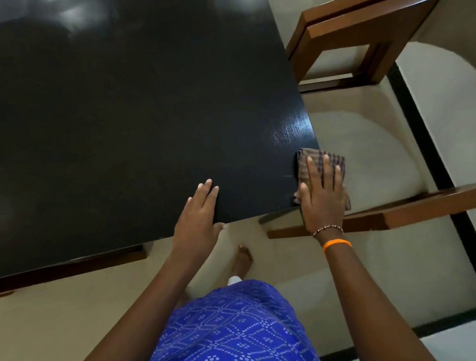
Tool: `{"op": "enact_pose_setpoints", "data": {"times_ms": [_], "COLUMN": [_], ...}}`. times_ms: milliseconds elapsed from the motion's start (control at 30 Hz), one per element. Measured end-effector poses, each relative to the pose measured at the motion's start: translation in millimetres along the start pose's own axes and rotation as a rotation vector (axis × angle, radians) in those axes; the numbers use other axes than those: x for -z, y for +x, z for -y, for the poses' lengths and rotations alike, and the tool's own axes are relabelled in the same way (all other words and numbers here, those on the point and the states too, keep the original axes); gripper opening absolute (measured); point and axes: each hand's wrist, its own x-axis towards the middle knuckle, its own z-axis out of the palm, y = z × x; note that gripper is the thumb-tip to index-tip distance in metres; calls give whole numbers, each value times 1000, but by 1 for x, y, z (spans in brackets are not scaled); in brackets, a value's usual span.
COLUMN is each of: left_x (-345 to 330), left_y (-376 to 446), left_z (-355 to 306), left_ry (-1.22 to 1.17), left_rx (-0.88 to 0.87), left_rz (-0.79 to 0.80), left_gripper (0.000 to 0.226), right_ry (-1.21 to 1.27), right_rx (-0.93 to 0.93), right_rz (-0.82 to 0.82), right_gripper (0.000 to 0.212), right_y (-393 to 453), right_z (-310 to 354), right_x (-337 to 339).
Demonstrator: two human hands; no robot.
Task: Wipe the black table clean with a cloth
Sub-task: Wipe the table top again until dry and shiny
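My right hand (322, 195) presses flat, fingers spread, on the checked cloth (321, 162) at the black table (135, 110) corner, lower right; left hand (199, 214) rests flat, released, on the near edge.

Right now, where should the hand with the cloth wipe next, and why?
Probably back inward. The right hand presses the checked cloth flat at the black table's corner, partly past the edge, while the left hand rests on the near edge. The wide top lies to its left.

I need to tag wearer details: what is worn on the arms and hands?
Both forearms are bare, no sleeves or gloves. The right hand has a beaded bracelet and an orange band at its wrist. The left hand wears nothing visible.
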Motion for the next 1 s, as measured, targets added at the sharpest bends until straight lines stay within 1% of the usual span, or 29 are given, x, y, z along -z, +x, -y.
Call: {"op": "enact_pose_setpoints", "data": {"times_ms": [133,267,367,500,667,767,833,900,1000], "left_x": [-2,1,9,27,43,52,58,62,67], "left_y": [-8,-20,-32,-49,-86,-113,-132,-148,-173], "left_z": [9,26,43,79,142,178,201,220,247], "left_ry": [-9,-36,-88,-169,-195,-205,-217,-235,-269], "left_rx": [-52,-98,-75,44,216,326,405,462,542], "left_rz": [-4,-57,-120,-192,-300,-377,-431,-477,-532], "left_gripper": [76,68,68,66,65,63,63,64,65], "right_ry": [-14,-27,16,54,35,21,-25,-77,-163], "right_rx": [-39,99,190,322,508,610,711,805,958], "right_rz": [-32,0,29,82,140,225,290,339,356], "right_gripper": [63,63,65,68,71,69,67,68,64], "right_y": [-10,-31,-54,-86,-130,-151,-165,-175,-189], "right_z": [24,69,115,171,252,303,338,371,420], "right_x": [-6,-17,-30,-47,-67,-76,-83,-89,-100]}}
